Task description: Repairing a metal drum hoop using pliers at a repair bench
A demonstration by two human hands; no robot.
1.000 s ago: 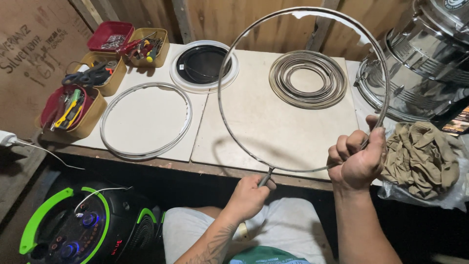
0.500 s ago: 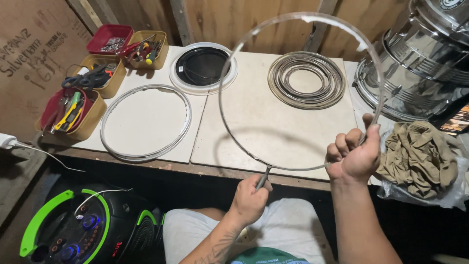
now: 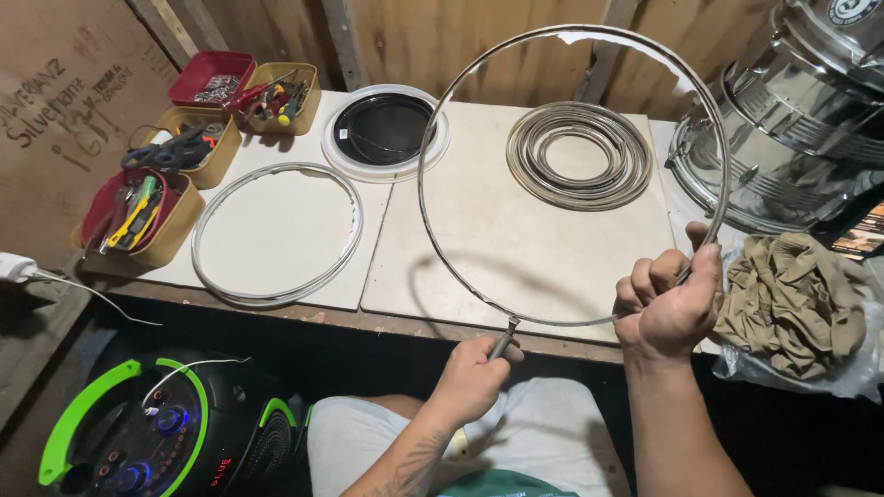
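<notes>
Your right hand grips the large thin metal hoop rising above it, while your left hand pinches its bottom stub.

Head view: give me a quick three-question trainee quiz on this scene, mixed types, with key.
1. True or false: the large thin metal hoop lies flat on the white tabletop.
2. Which hand grips the hoop's lower right arc? A) left hand B) right hand
3. Fill in: the crumpled khaki cloth sits to the ____ of the right hand.

Key: 1 false, it is held upright above the table; 2 B; 3 right.
</notes>
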